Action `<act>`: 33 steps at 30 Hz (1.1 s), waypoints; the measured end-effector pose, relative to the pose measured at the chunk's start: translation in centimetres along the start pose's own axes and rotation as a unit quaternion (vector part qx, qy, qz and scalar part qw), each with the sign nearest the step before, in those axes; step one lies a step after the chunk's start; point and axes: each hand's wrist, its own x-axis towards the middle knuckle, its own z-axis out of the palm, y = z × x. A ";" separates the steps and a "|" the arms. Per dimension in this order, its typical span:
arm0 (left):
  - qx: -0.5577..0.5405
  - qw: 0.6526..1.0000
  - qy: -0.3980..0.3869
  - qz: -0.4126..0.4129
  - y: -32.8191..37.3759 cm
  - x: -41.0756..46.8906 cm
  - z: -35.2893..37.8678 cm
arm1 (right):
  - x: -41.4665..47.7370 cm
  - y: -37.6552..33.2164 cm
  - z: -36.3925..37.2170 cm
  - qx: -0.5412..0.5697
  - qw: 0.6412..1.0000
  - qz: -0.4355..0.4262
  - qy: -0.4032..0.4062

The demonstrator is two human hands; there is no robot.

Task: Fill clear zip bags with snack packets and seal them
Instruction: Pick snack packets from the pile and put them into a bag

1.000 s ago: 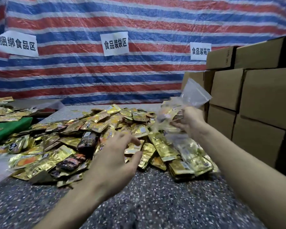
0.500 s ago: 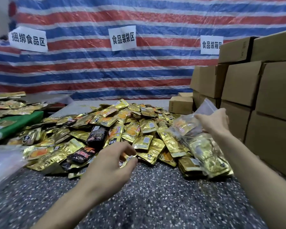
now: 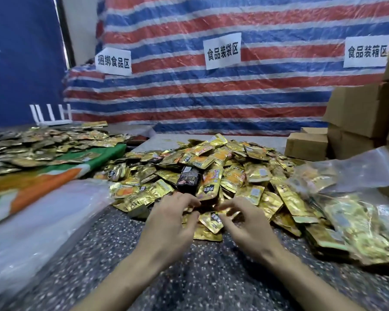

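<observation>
While both hands reach into the near edge of the heap of snack packets [image 3: 211,167] at 12 o'clock, the left hand [image 3: 173,223] and right hand [image 3: 245,225] curl their fingers toward a loose packet [image 3: 211,221] between them, probably to gather a batch. Blur hides whether either pinches anything. Unheld at 2 o'clock on the tabletop [image 3: 189,279], the partly filled clear zip bag [image 3: 346,173] seems kept close for loading.
</observation>
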 end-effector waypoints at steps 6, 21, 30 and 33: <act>0.329 0.932 0.054 -0.141 -9.1 0.2 -6.5 | -0.3 2.2 -0.2 0.138 0.989 0.046 0.022; 0.378 0.860 0.019 -0.342 -14.0 -0.2 -10.9 | -0.4 2.4 -0.8 0.141 0.988 0.047 0.031; 0.193 0.964 0.171 -0.067 -5.4 1.4 -8.8 | -0.5 2.0 -1.0 0.162 0.986 0.042 0.025; 0.037 0.982 0.161 0.094 -1.7 1.6 -6.3 | -0.6 1.5 -1.2 0.254 0.965 0.064 -0.002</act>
